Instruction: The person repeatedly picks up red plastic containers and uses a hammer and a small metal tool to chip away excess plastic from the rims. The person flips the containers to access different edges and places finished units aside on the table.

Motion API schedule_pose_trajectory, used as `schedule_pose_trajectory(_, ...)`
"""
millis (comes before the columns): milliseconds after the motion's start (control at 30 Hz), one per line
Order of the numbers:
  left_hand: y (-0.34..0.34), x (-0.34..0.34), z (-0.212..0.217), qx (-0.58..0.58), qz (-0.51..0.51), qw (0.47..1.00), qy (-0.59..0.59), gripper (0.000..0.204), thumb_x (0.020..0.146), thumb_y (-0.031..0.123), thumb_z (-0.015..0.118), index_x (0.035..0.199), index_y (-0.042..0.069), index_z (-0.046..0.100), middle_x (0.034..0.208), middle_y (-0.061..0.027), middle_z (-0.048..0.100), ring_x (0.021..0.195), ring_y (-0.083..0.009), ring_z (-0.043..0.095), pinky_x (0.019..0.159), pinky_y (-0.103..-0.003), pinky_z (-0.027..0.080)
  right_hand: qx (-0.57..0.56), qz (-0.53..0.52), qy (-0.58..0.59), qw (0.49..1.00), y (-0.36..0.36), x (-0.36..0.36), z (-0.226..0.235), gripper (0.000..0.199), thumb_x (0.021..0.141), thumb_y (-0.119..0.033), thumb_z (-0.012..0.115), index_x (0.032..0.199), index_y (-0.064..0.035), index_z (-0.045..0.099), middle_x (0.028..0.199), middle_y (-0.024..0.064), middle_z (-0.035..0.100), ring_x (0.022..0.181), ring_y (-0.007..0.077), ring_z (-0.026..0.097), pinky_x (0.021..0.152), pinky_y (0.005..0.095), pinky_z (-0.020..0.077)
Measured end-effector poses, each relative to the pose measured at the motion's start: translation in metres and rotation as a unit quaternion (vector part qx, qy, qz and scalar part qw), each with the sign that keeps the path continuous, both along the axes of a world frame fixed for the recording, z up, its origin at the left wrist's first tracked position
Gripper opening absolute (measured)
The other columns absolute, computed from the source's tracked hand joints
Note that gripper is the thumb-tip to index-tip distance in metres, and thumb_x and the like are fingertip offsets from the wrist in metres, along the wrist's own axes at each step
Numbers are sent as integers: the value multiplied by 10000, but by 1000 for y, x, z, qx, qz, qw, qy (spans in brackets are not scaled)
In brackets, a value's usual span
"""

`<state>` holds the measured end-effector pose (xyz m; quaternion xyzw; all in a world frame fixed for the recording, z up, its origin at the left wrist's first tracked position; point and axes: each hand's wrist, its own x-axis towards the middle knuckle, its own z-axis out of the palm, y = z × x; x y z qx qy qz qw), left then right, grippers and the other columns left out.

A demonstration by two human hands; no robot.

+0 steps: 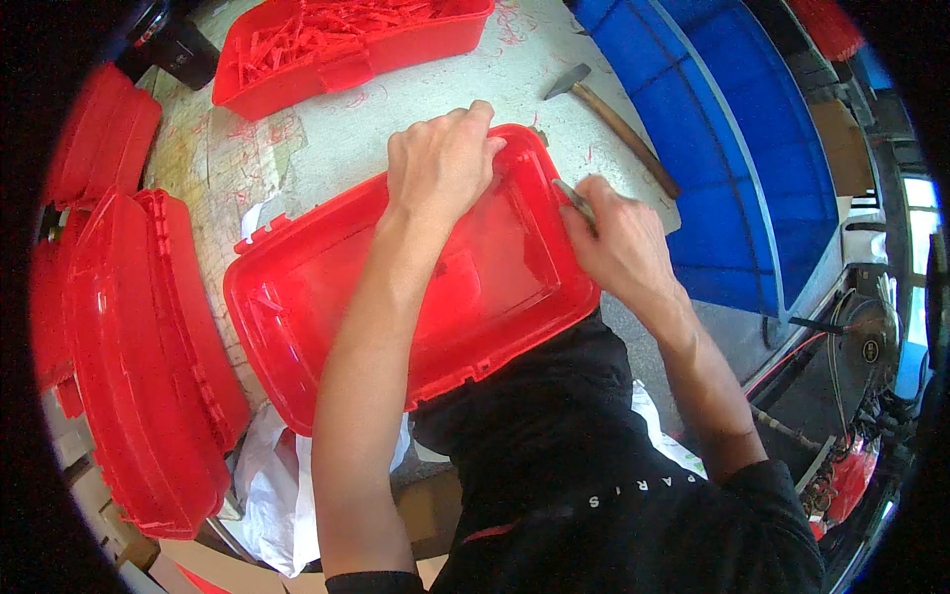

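A shallow red plastic box shell (435, 327) lies tilted across the worktable's near edge and against my lap, its hollow side up. My left hand (440, 163) is closed over its far rim near the far right corner. In my right hand (623, 238), at the shell's right rim, is a small trimming knife (579, 203). Its grey metal end touches or nearly touches the rim; the fist hides most of the handle. Beyond the right hand a hammer (623, 134) with a wooden handle lies on the table.
A red bin (346, 74) full of red plastic scraps stands at the back. More red shells (139, 366) are stacked on the left. A large blue crate (703, 178) borders the right side. A black cup (178, 49) is at the back left. White plastic bags (272, 495) hang below.
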<state>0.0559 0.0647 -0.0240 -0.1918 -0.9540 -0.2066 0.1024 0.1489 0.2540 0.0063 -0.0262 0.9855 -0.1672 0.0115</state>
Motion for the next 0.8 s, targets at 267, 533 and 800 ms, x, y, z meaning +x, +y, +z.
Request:
schedule_pose_trajectory(267,0,-1,1,-2,14,1000,-15,275,885,323,715,964,65,656,797,-138,720,752,-354,708,629,-461,536,-168,-38,-112,979,26,97,19,202,922,-192,671,865,-23,577,626,169,604,560,312,632,546,413,484)
schedule_pose_trajectory(533,3,0,6,-23,43,998,-46,287,899,331,697,1005,68,656,883,-154,727,815,-378,708,677,-492,541,-265,-89,-34,959,25,72,-1,263,914,-199,711,1047,-15,578,765,154,671,684,219,674,624,359,520)
schedule_pose_trajectory(800,-126,-15,21,-85,344,929,-109,416,909,325,639,1243,78,630,1054,-232,706,1022,-415,670,871,-529,517,-400,-128,-68,905,45,64,-24,118,944,-82,640,1028,-33,574,762,38,616,681,96,562,613,272,474)
